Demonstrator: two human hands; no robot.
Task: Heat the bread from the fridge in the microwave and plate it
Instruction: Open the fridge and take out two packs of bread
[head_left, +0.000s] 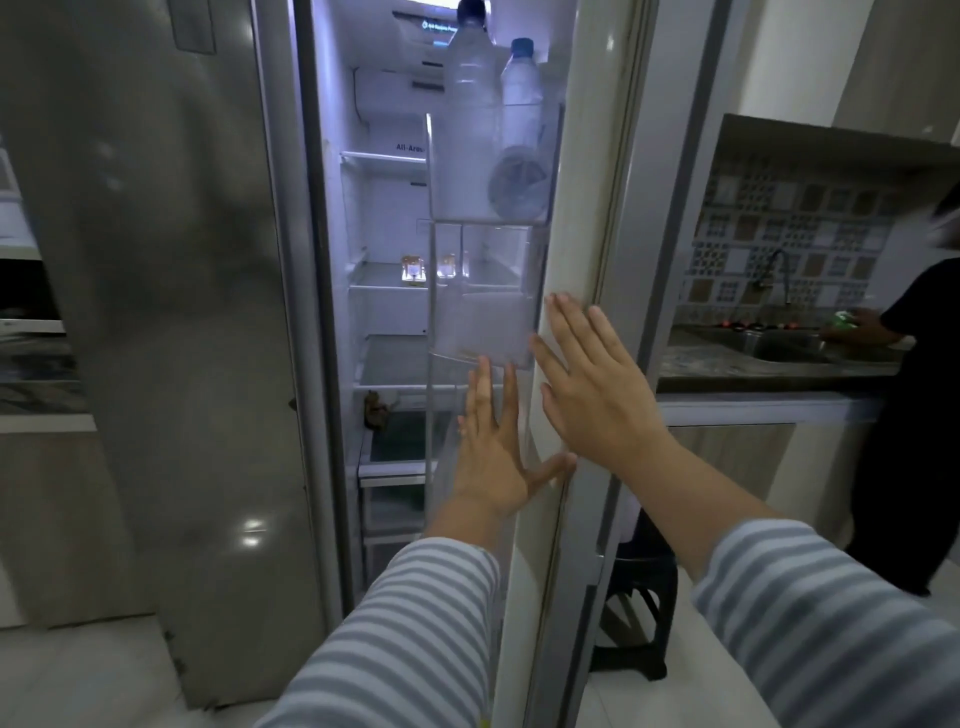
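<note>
Fingers (558, 322) of both hands are extended flat, nothing gripped: right hand (587, 389) on the fridge door (576, 249) edge, left hand (491, 447) inside it. Bread cannot be identified; shelves (384, 283) lie beyond and left.

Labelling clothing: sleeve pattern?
Grey and white stripes on both sleeves, clearest in the head view.

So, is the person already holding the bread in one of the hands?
No, the left hand and the right hand both lie flat and open against the fridge door, holding nothing.
</note>
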